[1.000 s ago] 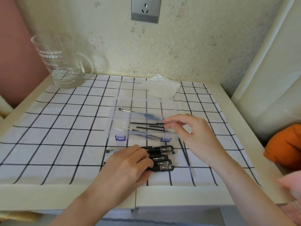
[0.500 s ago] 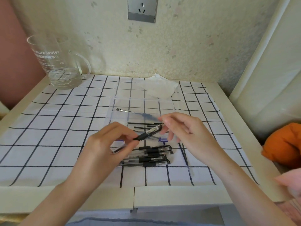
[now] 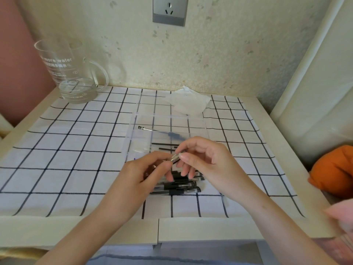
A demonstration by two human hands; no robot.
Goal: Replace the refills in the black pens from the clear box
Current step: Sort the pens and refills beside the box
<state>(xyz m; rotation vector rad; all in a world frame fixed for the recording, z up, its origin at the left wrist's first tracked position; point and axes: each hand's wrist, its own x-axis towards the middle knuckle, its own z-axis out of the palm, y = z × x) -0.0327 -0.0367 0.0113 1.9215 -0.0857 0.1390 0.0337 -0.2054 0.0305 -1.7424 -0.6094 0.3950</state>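
Hands [image 3: 137, 180] [image 3: 208, 163] closer — both on pen [image 3: 175, 157]

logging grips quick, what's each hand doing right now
Left hand: grips one end of a pen.
Right hand: pinches the pen's other end.

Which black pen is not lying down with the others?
The pen pinched between the left hand and right hand, up in the air. The other pens lie piled on the cloth below.

Black pens [image 3: 179, 186] lay side by side just before the clear box [image 3: 191, 123] of thin black refills [image 3: 165, 144], one pen [image 3: 174, 157] raised above them.
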